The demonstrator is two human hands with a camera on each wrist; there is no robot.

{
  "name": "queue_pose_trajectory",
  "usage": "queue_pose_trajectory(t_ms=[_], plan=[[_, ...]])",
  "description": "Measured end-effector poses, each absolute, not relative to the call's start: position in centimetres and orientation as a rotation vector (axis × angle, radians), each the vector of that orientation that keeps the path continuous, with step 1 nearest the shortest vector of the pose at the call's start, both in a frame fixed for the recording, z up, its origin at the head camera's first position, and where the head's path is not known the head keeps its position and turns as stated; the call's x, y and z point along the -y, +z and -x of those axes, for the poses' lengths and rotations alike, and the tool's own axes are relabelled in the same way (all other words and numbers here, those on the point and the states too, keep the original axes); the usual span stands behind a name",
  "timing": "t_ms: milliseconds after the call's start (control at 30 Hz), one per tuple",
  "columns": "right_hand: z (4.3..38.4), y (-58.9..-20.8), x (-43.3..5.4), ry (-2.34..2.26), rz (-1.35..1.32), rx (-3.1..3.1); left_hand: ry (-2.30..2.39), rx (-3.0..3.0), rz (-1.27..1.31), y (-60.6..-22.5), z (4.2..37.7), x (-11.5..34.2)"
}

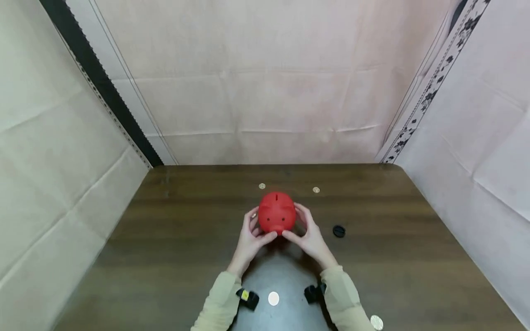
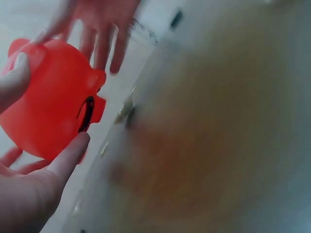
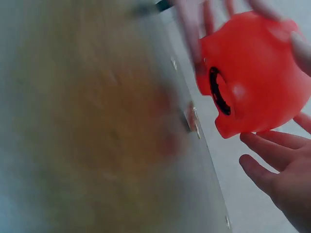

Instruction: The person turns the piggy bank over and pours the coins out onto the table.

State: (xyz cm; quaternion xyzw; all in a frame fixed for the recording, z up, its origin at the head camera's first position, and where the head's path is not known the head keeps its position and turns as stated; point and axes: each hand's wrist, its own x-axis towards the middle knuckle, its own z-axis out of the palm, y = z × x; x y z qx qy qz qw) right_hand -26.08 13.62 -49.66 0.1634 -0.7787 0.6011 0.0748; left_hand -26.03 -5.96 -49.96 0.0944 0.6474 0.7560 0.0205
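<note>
A red piggy bank (image 1: 276,212) is held up between both hands over the wooden table, its face turned toward the head camera and the coin slot on top. My left hand (image 1: 248,239) grips its left side, thumb near the snout. On the other side my right hand (image 1: 311,238) holds it the same way. Seen from below in the left wrist view, the piggy bank (image 2: 53,97) has a round, dark-rimmed opening between its stubby feet; the right wrist view shows this opening too. A black round plug (image 1: 338,231) lies on the table right of my right hand.
Coins lie scattered: one coin (image 1: 262,186) and another coin (image 1: 316,190) behind the piggy bank, and a larger-looking coin (image 1: 377,322) by the right sleeve. A bright white round spot (image 1: 273,298) shows between the forearms. Pale cloth walls (image 1: 265,101) enclose the table (image 1: 178,239).
</note>
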Motion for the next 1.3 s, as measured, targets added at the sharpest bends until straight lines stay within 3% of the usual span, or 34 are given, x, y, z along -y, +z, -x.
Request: queue_pose_trajectory(t_ms=[100,367,733,1067,1300], plan=[[26.2,-50.2,-13.6,1.851,-0.464,2.366,2.276,-2.019,-0.211,-50.6,26.1,6.1],[26.4,-49.5,-14.3,1.911,-0.463,2.37,2.219,-2.118,-0.278,-50.7,27.1,5.5],[26.4,-49.1,-16.6,1.821,-0.401,2.436,2.057,-2.246,-0.293,-48.9,27.4,4.1],[26.7,-45.5,-18.9,1.729,-0.309,2.439,1.971,-2.208,-0.399,-45.3,29.2,3.0],[26.1,-45.9,-20.6,1.677,-0.238,2.491,1.944,-2.2,-0.416,-45.7,29.1,1.4]])
